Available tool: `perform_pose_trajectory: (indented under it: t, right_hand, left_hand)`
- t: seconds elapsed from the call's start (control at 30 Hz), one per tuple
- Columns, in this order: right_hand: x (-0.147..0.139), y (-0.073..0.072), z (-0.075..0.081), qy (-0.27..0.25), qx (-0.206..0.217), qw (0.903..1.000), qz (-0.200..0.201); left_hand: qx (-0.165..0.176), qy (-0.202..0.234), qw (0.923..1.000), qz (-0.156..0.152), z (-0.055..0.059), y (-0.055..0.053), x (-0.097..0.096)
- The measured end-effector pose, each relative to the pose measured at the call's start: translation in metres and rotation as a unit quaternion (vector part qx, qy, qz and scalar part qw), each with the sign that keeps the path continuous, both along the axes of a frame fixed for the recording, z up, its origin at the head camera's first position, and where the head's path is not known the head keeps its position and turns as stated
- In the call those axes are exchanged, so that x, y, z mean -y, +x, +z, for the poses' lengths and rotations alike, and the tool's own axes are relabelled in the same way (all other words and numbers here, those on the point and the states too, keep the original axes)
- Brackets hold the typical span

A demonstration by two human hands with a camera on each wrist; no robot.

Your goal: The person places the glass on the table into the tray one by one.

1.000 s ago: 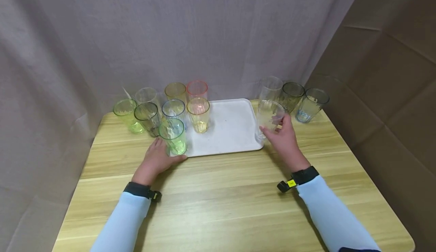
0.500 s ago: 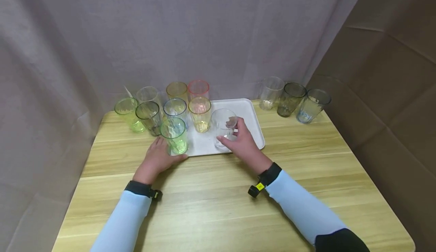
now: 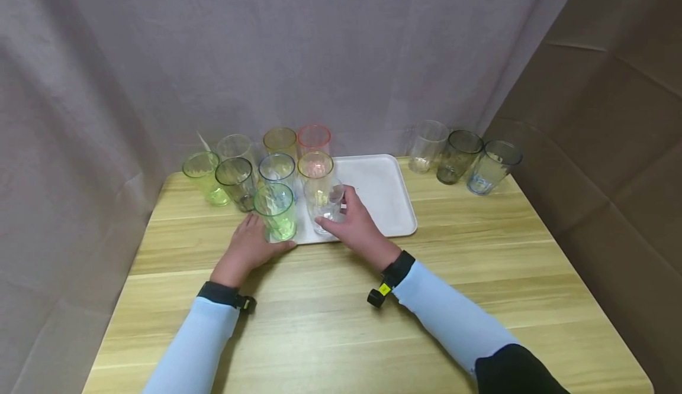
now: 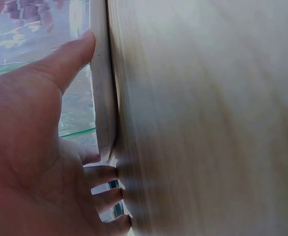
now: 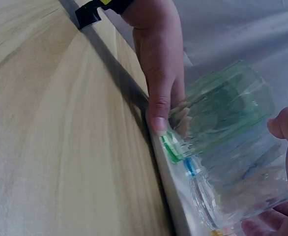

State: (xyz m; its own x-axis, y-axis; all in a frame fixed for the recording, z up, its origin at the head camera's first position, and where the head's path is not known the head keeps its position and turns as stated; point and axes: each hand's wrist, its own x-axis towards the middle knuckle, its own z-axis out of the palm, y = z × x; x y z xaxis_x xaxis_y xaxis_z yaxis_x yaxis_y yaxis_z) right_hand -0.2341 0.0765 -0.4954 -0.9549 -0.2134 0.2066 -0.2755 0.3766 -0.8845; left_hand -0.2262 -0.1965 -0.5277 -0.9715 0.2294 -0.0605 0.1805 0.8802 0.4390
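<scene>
My right hand [image 3: 356, 222] holds a clear drinking glass [image 3: 319, 207] upright at the tray's front, its thumb on the near side and fingers behind. In the right wrist view, the clear glass [image 5: 247, 182] stands close beside a green glass [image 5: 227, 108]. Spread at the front left corner of the white tray [image 3: 386, 204], my left hand [image 3: 250, 246] has its thumb along the rim and its fingertips down at the side. Also on the tray are a blue-rimmed glass [image 3: 277, 172], a yellow glass [image 3: 316, 163], an amber glass [image 3: 279, 139] and a red-rimmed glass [image 3: 314, 136].
Left of the tray stand a lime glass [image 3: 202, 172], a dark grey glass [image 3: 237, 184] and a clear glass [image 3: 234, 145]. To its right are another clear glass [image 3: 428, 145], a dark glass [image 3: 459, 157] and a bluish glass [image 3: 491, 166]. Curtains [image 3: 341, 57] hang behind the table.
My right hand has carried the clear glass leftward from the tray's right edge to just in front of the yellow glass. The left hand has stayed at the tray's corner.
</scene>
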Motion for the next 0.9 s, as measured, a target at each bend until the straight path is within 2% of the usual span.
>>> perform_pose_trajectory:
  t: [0.4,0.67,0.9]
  right_hand:
    - [0.008,-0.005,-0.015,0.004,0.01,0.9999,0.008]
    - [0.008,-0.004,-0.015,0.023,0.015,0.9996,0.0]
    - [0.0,-0.003,-0.01,0.006,0.014,0.9998,0.013]
  left_hand:
    - [0.01,-0.001,0.9999,0.003,0.003,0.001,-0.001]
    - [0.009,-0.003,0.9999,0.004,0.005,0.001,-0.001]
    - [0.018,-0.001,0.9998,0.008,0.005,0.002,-0.001]
